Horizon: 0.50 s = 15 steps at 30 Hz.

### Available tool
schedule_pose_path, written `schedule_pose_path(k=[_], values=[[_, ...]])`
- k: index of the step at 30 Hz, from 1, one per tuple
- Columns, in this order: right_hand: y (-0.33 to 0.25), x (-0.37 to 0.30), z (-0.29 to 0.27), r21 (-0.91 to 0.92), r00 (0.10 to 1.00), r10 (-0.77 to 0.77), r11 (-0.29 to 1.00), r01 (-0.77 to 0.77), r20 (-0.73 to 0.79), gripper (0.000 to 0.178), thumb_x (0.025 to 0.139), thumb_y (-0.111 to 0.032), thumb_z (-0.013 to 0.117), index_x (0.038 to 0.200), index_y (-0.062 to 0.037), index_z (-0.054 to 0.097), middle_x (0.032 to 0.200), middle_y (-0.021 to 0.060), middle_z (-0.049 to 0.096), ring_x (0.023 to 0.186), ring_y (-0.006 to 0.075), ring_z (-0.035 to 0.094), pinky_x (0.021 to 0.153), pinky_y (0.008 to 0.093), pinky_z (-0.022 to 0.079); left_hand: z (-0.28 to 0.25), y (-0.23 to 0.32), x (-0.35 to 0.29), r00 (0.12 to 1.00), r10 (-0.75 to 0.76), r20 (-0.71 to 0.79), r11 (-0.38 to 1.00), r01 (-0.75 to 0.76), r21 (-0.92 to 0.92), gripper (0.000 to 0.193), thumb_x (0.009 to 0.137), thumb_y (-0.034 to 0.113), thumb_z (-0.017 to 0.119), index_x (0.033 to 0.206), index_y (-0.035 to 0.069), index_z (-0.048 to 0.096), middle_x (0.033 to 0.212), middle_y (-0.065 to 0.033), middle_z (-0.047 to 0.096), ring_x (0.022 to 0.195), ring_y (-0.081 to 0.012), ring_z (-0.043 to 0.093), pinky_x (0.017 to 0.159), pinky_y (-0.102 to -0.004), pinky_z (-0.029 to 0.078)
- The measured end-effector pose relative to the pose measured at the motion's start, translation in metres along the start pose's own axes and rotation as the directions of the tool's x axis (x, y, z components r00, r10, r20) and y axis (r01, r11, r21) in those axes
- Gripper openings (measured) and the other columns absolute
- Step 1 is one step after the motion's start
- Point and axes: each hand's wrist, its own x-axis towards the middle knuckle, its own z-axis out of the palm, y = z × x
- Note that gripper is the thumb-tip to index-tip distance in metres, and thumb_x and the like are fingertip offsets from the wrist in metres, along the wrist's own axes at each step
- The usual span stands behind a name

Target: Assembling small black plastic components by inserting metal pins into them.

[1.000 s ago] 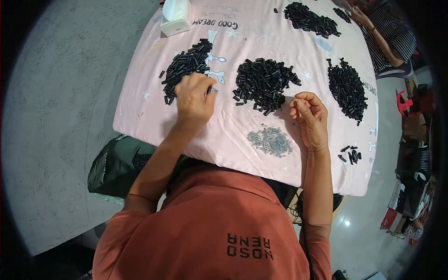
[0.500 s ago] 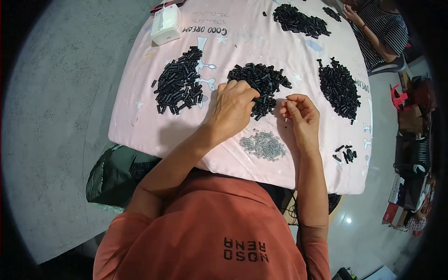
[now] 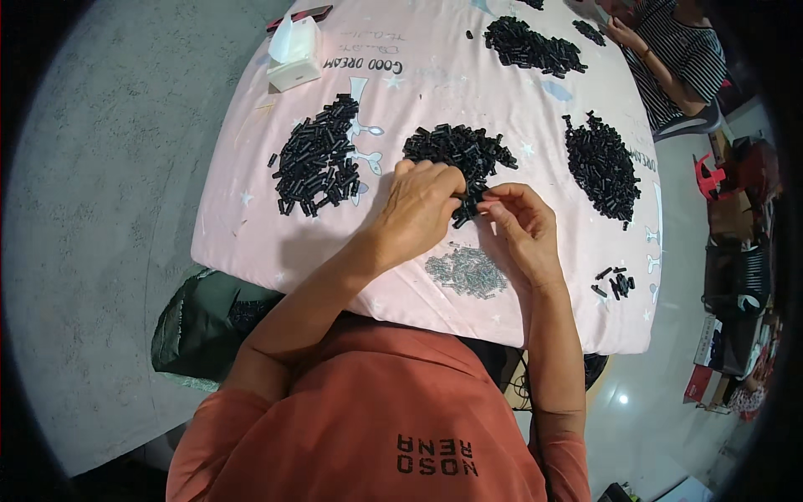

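Observation:
My left hand (image 3: 421,205) is closed, its fingers bent down at the near left edge of the middle pile of small black cylindrical pieces (image 3: 460,148). What its fingertips grip is hidden behind the knuckles. Close by on the right, my right hand (image 3: 524,227) has thumb and forefinger pinched together beside that pile; whatever lies between them is too small to make out. Just below the two hands, a heap of tiny clear and silvery pins (image 3: 467,272) rests on the pink cloth (image 3: 393,293).
Other piles of black pieces lie left (image 3: 316,159), right (image 3: 604,167) and far back (image 3: 533,46), with a small cluster (image 3: 619,284) near right. A white tissue box (image 3: 294,58) stands far left. Someone in a striped shirt (image 3: 682,50) sits at the far right corner.
My right hand has moved left, bringing its fingertips close to my left hand. My left hand stays at the pile's edge. The whole view has shifted slightly.

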Motion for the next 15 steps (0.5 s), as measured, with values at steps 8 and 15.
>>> schedule_pose_path(k=[8, 15], values=[[0.003, -0.004, -0.004, 0.063, 0.995, 0.052, 0.996, -0.057, 0.082, 0.011, 0.091, 0.001, 0.068, 0.102, 0.0020, 0.067, 0.090, 0.0059, 0.069, 0.081, 0.0107, 0.065, 0.077, 0.0237, 0.055, 0.006, 0.024, -0.004, 0.998, 0.061, -0.014, 0.990, -0.062, -0.126, 0.017, 0.082, 0.004, 0.072, 0.093, 0.005, 0.059, 0.080, -0.0074, 0.062, 0.077, -0.0279, 0.060, 0.077, -0.0384, 0.040], [0.000, -0.006, -0.001, 0.217, 0.989, 0.090, 0.969, -0.114, 0.115, 0.008, 0.094, 0.001, 0.065, 0.101, 0.0034, 0.067, 0.088, 0.0086, 0.070, 0.078, 0.0115, 0.065, 0.073, 0.0247, 0.055, 0.004, 0.026, -0.005, 0.997, 0.056, -0.048, 0.974, -0.066, -0.218, 0.016, 0.084, 0.007, 0.073, 0.092, 0.005, 0.059, 0.076, -0.0072, 0.061, 0.074, -0.0266, 0.061, 0.075, -0.0384, 0.044]])
